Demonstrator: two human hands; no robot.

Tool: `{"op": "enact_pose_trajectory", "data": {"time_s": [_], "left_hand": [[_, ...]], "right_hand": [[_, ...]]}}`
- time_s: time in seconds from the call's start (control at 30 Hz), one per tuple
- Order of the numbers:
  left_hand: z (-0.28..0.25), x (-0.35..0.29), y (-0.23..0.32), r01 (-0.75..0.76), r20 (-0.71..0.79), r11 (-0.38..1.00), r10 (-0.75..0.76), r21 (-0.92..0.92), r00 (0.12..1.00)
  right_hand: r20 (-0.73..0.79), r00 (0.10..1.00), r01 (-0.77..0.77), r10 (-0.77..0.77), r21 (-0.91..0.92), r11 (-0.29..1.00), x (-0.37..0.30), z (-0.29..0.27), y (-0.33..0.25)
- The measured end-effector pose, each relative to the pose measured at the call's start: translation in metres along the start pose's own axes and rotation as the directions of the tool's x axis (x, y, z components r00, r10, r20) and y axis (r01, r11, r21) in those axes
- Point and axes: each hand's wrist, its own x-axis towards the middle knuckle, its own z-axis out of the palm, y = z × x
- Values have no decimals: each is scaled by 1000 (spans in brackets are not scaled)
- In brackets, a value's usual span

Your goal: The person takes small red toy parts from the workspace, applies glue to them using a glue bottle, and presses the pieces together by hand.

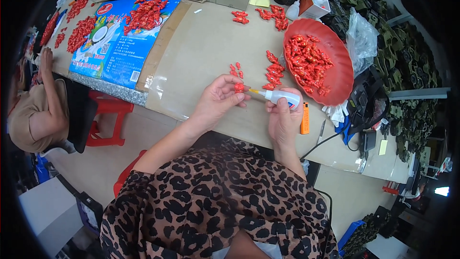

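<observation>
Co-worker in tan (42, 120) sits at far left, near a red stool (108, 108). Rightward on the table lies blue printed cardboard (120, 64), bearing a heap of red pieces (146, 15). Next comes my left hand (218, 100), thumb and fingers pinching one small red piece (238, 87) above the table's near side. From the right, the yellowish nozzle (256, 91) of a white bottle (285, 98) points at that piece; I cannot tell whether they touch. My right hand (282, 121) grips the bottle, thumb laid along it. Just beyond, more red pieces (274, 73) lie in a short row beside a scalloped red bowl (344, 62), itself piled with them. Further right come a clear plastic bag (362, 41) and stacked dark green parts (407, 62).
</observation>
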Motion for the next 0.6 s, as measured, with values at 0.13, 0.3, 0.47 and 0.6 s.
{"op": "enact_pose_trajectory", "data": {"time_s": [0.13,0.3,0.47,0.6], "left_hand": [[0,0,-3,-31,-12,999,31,37,999],[1,0,-5,-41,-7,997,42,71,999],[1,-1,-3,-39,-3,992,40,120,999],[1,-2,-5,-53,-5,992,54,112,999]], "right_hand": [[27,995,96,-94,-90,991,-2,0,1],[80,985,168,-153,-225,960,-4,-1,1],[119,974,221,-192,-328,919,-5,0,1],[119,974,224,-195,-331,917,-5,1,0]]}}
